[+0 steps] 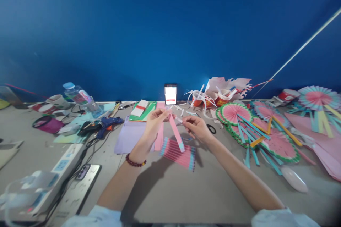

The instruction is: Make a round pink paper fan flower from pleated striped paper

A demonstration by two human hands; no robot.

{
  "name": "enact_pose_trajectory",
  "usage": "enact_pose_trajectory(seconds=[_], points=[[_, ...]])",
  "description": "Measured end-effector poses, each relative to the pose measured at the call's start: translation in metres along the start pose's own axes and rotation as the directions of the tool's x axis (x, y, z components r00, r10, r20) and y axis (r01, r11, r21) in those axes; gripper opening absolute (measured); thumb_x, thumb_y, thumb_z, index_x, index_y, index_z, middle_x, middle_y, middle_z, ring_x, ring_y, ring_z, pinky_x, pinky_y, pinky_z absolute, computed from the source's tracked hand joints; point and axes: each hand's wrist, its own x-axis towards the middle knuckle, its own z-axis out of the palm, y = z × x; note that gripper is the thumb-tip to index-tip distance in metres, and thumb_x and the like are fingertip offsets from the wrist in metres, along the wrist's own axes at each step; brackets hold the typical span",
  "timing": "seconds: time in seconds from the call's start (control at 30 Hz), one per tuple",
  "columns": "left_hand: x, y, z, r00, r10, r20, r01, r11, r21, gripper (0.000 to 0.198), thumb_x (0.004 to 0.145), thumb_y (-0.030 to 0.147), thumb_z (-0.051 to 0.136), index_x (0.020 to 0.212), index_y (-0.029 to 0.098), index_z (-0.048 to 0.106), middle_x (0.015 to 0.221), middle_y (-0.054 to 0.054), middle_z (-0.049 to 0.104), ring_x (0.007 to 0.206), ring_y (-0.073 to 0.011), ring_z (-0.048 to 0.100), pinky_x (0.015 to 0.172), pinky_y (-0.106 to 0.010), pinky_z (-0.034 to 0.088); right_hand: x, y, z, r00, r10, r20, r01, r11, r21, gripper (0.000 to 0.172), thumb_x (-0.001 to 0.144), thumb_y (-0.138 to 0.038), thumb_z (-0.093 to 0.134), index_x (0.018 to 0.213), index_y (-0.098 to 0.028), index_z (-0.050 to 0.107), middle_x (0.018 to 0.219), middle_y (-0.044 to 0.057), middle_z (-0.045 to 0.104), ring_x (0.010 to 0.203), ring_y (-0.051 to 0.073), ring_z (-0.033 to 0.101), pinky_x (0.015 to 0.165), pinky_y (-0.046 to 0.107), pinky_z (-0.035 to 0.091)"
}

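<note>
I see the left hand (pixel 156 122), its grip clamped on the top of the folded pink paper strip (pixel 176 133) above the bench (pixel 170 191), the strip's long axis slanting down-right with the blue end lowest, while the right hand (pixel 195 127) pinches a white sliver (pixel 178 119) just beside it.

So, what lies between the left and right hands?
Head view: a folded pink paper strip with a teal end, its top in the left hand, and a small white piece at the right hand.
</note>
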Motion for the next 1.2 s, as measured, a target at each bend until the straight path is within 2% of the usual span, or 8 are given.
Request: enact_pose_trajectory(seconds=[0.17,0.27,0.43,0.5,0.6,0.83,1.0,1.2], points=[[0.006,0.009,-0.011,0.988,0.092,-0.124,-0.088,0.995,0.036,0.029,0.055,0.035,0.084,0.059,0.016,0.062,0.067,-0.003,0.069,0.065,-0.0151,0.066,0.062,-0.024,0.051,-0.001,-0.011,-0.006,0.999,0.047,-0.017,-0.044,0.988,0.149,0.033,0.062,-0.042,0.077,0.076,-0.019,0.058,0.051,-0.006,0.056,0.031,0.003,0.034,0.025,0.015,0.021],[0.008,0.008,-0.012,0.975,0.134,-0.179,-0.122,0.989,0.078,0.029,0.051,0.034,0.085,0.059,0.015,0.065,0.061,0.001,0.065,0.057,-0.0113,0.061,0.057,-0.022,0.051,-0.003,-0.021,-0.013,0.998,0.063,-0.029,-0.057,0.983,0.173,0.034,0.062,-0.041,0.077,0.076,-0.019,0.055,0.054,-0.005,0.061,0.028,0.001,0.032,0.025,0.014,0.018],[0.007,0.001,-0.006,0.978,0.109,-0.176,-0.096,0.992,0.079,0.033,0.051,0.035,0.084,0.071,0.014,0.069,0.061,0.001,0.065,0.056,-0.0104,0.061,0.058,-0.023,0.053,-0.017,-0.048,-0.017,0.995,0.087,-0.057,-0.088,0.996,-0.005,0.031,0.065,-0.041,0.075,0.078,-0.018,0.058,0.043,-0.004,0.058,0.024,0.006,0.04,0.024,0.016,0.025],[0.006,-0.001,-0.004,0.98,0.11,-0.166,-0.1,0.993,0.067,0.035,0.051,0.035,0.084,0.076,0.014,0.069,0.064,0.001,0.066,0.06,-0.0112,0.062,0.058,-0.023,0.054,-0.027,-0.061,-0.014,0.991,0.104,-0.083,-0.109,0.992,-0.062,0.028,0.065,-0.039,0.074,0.075,-0.018,0.058,0.039,-0.005,0.055,0.025,0.007,0.041,0.025,0.016,0.028],[0.004,-0.003,-0.002,0.985,0.087,-0.151,-0.073,0.993,0.095,0.035,0.053,0.035,0.083,0.074,0.014,0.066,0.066,-0.001,0.067,0.063,-0.0136,0.064,0.053,-0.022,0.053,-0.044,-0.074,-0.001,0.989,0.143,-0.046,-0.148,0.982,-0.12,0.025,0.066,-0.039,0.072,0.072,-0.018,0.059,0.036,-0.005,0.052,0.026,0.008,0.041,0.026,0.018,0.031],[-0.007,-0.009,0.009,0.999,-0.016,-0.033,0.019,0.997,0.08,0.032,0.057,0.037,0.081,0.075,0.014,0.067,0.07,-0.005,0.07,0.07,-0.0176,0.067,0.054,-0.022,0.052,-0.051,-0.065,0.031,0.989,0.146,-0.018,-0.146,0.966,-0.211,0.027,0.068,-0.042,0.071,0.069,-0.017,0.061,0.048,-0.005,0.053,0.032,0.005,0.039,0.033,0.019,0.026],[-0.011,-0.005,0.014,0.99,-0.137,-0.028,0.138,0.99,0.027,0.038,0.054,0.041,0.082,0.077,0.013,0.071,0.073,-0.007,0.069,0.074,-0.0198,0.067,0.05,-0.021,0.052,-0.04,-0.058,0.025,0.985,0.156,-0.069,-0.165,0.976,-0.142,0.033,0.062,-0.044,0.075,0.071,-0.016,0.062,0.053,-0.005,0.054,0.041,0.005,0.039,0.042,0.02,0.026],[-0.013,-0.002,0.016,0.99,-0.138,-0.028,0.139,0.989,0.047,0.035,0.054,0.042,0.081,0.069,0.013,0.073,0.069,-0.007,0.068,0.073,-0.0204,0.066,0.046,-0.022,0.052,-0.036,-0.054,0.019,0.99,0.092,-0.105,-0.11,0.977,-0.181,0.032,0.065,-0.045,0.073,0.074,-0.016,0.065,0.059,-0.003,0.055,0.052,0.008,0.045,0.05,0.022,0.031]])
